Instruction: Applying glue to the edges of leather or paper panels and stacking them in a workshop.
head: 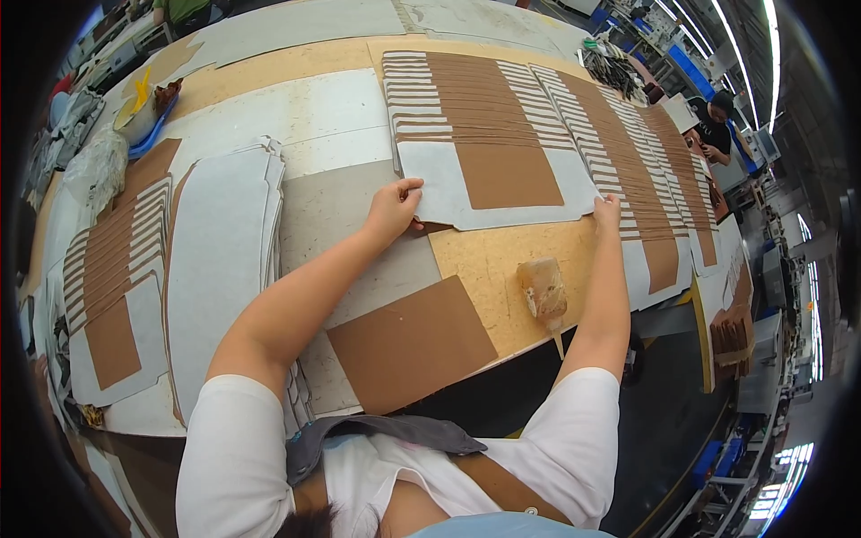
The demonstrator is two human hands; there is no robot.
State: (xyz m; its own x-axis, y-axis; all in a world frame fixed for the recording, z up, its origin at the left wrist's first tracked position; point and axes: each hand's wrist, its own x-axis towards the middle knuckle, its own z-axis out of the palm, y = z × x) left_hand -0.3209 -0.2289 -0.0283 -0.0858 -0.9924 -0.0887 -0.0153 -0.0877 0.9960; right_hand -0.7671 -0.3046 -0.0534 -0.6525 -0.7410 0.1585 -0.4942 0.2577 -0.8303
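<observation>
A white-grey panel [437,181] with a brown rectangle [509,176] on it lies at the near end of an overlapping row of similar panels [481,94]. My left hand [395,207] pinches its near left corner, and my right hand [607,210] grips the near right corner. Between my forearms, a brown sheet [412,344] rests at the table's near edge. To its right lies a cloudy plastic squeeze bottle [543,289], its thin nozzle reaching past the table edge.
At left stand a stack of white panels [218,222] and another overlapped row [111,329]. Behind them are a white bowl [132,121], a blue tray [156,138] and a clear plastic bag [97,168]. More rows [646,228] lie right. A person [713,131] sits at far right.
</observation>
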